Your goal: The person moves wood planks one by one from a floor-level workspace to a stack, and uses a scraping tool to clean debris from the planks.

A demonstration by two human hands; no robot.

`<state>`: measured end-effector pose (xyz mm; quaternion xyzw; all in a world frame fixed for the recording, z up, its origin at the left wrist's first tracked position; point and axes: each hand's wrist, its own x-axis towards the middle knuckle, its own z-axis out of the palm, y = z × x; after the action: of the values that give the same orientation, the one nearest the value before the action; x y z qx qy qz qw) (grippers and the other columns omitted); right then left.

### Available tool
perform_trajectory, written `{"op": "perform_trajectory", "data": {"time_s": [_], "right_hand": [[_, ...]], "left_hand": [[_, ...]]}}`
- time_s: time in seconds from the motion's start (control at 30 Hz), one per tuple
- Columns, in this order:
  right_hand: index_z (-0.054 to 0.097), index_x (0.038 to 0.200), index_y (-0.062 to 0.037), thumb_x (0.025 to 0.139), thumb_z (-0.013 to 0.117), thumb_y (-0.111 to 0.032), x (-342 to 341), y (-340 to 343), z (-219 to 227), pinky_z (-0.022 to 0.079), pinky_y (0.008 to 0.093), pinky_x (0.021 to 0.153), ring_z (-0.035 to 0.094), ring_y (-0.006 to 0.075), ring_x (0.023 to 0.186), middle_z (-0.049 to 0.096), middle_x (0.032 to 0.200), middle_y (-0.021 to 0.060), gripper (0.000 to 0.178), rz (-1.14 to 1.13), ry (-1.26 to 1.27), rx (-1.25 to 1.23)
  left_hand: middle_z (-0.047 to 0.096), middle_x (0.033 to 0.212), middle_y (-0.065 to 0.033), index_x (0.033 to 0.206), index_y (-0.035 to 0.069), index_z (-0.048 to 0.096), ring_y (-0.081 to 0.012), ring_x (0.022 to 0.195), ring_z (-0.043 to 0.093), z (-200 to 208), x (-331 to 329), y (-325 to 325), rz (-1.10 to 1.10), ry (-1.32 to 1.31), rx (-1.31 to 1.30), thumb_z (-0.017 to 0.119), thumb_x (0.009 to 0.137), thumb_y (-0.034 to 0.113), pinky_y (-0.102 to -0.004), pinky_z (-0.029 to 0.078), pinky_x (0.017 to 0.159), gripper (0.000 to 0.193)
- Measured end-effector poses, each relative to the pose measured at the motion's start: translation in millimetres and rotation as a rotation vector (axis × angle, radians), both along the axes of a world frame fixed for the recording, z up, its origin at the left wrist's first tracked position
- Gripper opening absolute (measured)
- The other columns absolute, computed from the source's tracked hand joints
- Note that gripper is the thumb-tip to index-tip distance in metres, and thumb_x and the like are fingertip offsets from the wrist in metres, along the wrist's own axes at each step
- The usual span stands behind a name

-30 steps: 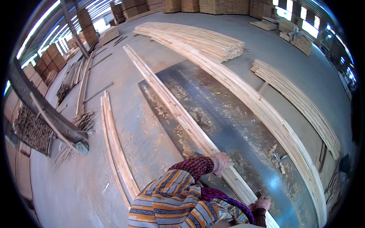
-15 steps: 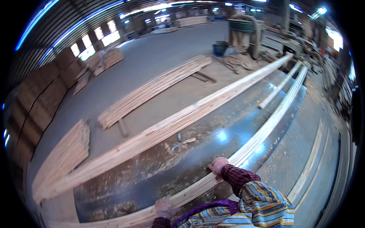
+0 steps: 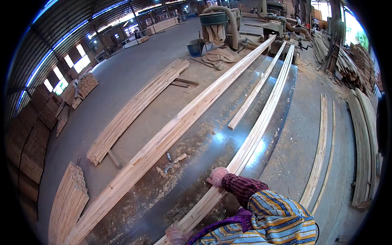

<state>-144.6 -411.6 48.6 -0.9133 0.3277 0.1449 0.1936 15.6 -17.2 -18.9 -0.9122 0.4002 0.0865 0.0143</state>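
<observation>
The long wooden strips are laid along the metal counter. They are gripped across the edge by the right hand; the left hand's closure cannot be determined. Stiff, flexing lengths are likely; widely spaced holds are advised.

The tabletop is smooth and glossy, seemingly metal, strewn with rough, matt wood shavings. Near its right edge, the long strips are smooth, matt wood.
</observation>
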Motion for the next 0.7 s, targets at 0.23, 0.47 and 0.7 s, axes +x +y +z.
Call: {"op": "perform_trajectory", "data": {"time_s": [0.23,0.47,0.7], "right_hand": [[0.077,0.098,-0.0085,0.098,0.045,-0.052,-3,-3,0,0.054,0.0482,0.088,0.068,0.0372,0.100,0.073,0.100,0.0165,0.054,0.020,-0.014,0.011],[0.077,0.097,-0.0087,0.098,0.045,-0.052,-2,-2,2,0.054,0.0474,0.089,0.068,0.0364,0.100,0.073,0.101,0.0165,0.054,0.021,-0.023,0.002],[0.077,0.100,-0.0087,0.099,0.044,-0.052,-2,0,0,0.054,0.0468,0.090,0.068,0.0358,0.103,0.073,0.105,0.0157,0.055,0.009,0.003,0.007]], "left_hand": [[0.071,0.103,-0.0040,0.115,0.022,0.068,-0.0246,0.102,0.066,37,-19,-13,-0.053,-0.047,0.029,0.058,0.087,0.032,-0.0419,0.049,0.090,0.032],[0.070,0.101,-0.0028,0.113,0.023,0.067,-0.0230,0.100,0.065,-10,0,5,-0.009,-0.036,-0.018,0.057,0.087,0.034,-0.0417,0.048,0.087,0.029],[0.067,0.100,-0.0033,0.117,0.021,0.065,-0.0243,0.100,0.063,11,-10,3,-0.128,-0.091,-0.097,0.056,0.087,0.035,-0.0424,0.046,0.088,0.035]]}}
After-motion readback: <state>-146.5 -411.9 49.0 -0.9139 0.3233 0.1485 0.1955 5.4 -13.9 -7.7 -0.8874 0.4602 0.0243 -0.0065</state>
